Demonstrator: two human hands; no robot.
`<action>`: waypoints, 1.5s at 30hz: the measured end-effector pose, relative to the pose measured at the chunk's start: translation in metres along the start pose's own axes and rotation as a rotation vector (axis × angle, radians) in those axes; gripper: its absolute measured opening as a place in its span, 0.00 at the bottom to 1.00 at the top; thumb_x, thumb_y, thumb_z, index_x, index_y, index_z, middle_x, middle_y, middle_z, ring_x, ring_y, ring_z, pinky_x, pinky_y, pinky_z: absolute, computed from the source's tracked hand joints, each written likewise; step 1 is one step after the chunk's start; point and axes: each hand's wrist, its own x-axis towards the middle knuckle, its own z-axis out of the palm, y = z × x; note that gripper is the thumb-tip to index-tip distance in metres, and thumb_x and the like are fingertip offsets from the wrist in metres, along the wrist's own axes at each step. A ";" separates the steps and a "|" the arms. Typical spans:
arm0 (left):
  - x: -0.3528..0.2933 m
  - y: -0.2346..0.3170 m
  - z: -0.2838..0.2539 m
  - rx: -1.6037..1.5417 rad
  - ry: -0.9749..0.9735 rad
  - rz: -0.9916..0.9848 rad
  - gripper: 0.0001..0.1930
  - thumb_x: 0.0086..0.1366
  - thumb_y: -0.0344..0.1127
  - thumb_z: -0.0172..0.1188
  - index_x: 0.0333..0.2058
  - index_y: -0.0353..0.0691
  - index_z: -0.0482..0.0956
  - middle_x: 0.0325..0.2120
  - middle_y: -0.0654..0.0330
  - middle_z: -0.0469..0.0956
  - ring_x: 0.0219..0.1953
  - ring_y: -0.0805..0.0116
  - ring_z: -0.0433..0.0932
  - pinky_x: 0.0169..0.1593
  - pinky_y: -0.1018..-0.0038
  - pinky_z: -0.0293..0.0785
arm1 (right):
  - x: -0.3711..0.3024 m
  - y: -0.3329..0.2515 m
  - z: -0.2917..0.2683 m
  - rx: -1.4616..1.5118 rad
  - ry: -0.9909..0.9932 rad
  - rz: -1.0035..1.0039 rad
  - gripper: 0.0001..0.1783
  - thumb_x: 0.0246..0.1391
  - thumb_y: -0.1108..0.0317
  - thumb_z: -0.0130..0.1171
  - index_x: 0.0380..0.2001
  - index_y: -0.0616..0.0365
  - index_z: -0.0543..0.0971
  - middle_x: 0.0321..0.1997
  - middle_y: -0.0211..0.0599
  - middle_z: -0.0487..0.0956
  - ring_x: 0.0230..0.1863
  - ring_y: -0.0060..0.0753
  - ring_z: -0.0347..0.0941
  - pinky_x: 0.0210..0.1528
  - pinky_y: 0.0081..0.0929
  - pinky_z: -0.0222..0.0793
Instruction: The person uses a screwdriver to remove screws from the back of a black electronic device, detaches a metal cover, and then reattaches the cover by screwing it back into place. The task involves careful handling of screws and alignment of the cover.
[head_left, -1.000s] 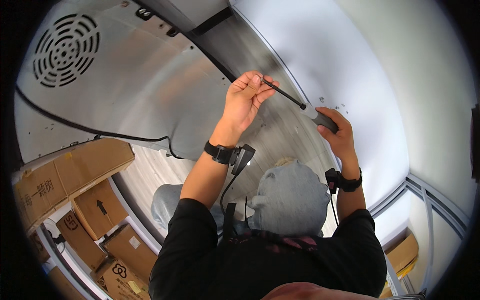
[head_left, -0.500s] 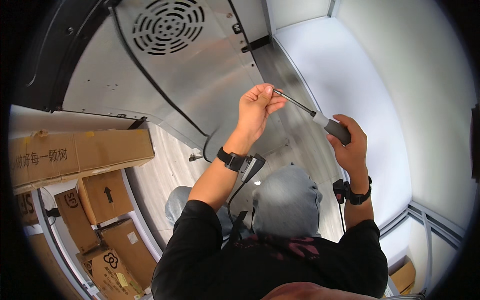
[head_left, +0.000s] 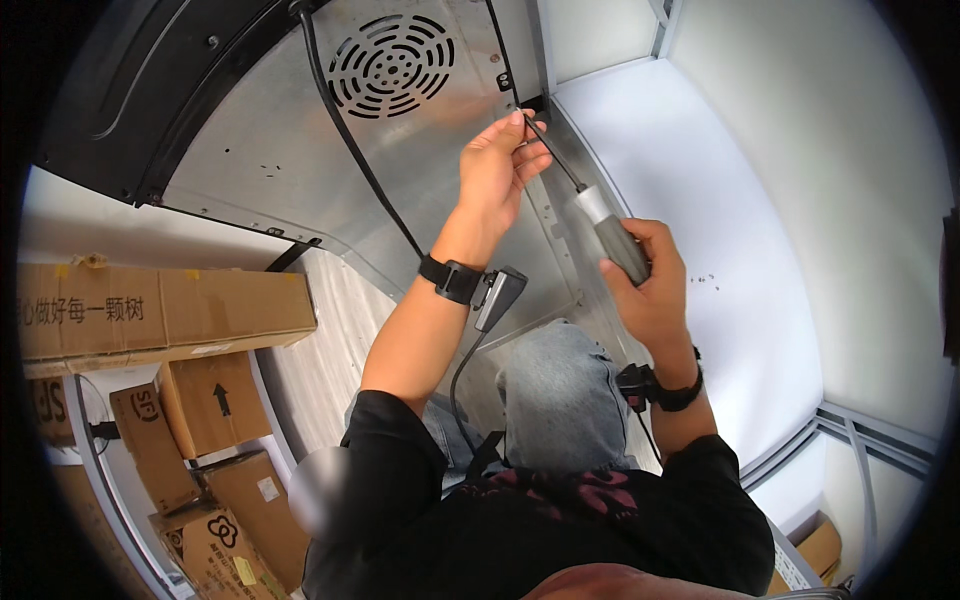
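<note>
My right hand (head_left: pixel 655 285) is wrapped round the grey handle of a screwdriver (head_left: pixel 617 238), whose dark shaft slants up and to the left. At the far end of the shaft, the thumb and fingers of my left hand (head_left: pixel 490 175) pinch around the tip. Whether a screw sits between those fingers cannot be seen. The tip lies by the right edge of a large bare metal panel (head_left: pixel 310 190) with a round slotted vent (head_left: pixel 393 68). Small holes and fittings line that edge. A black cord (head_left: pixel 350 145) hangs across the panel and passes behind my left forearm.
Cardboard boxes (head_left: pixel 210 400) fill a rack at the lower left, a long carton (head_left: pixel 165 312) above them. A white panel (head_left: pixel 690 170) in a grey metal frame stands close on the right. Straps with small cabled devices (head_left: pixel 500 297) sit on both wrists.
Both hands have moved up and left with the screwdriver, bringing its tip to the metal panel's right edge. The view has shifted, so the panel appears farther right.
</note>
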 end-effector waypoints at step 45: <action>-0.008 0.011 -0.008 -0.002 -0.204 -0.158 0.13 0.70 0.36 0.47 0.43 0.32 0.72 0.34 0.54 0.79 0.31 0.64 0.81 0.37 0.73 0.80 | -0.012 -0.047 0.035 -0.093 0.040 0.150 0.27 0.52 0.70 0.59 0.54 0.61 0.63 0.33 0.47 0.76 0.32 0.45 0.76 0.32 0.32 0.71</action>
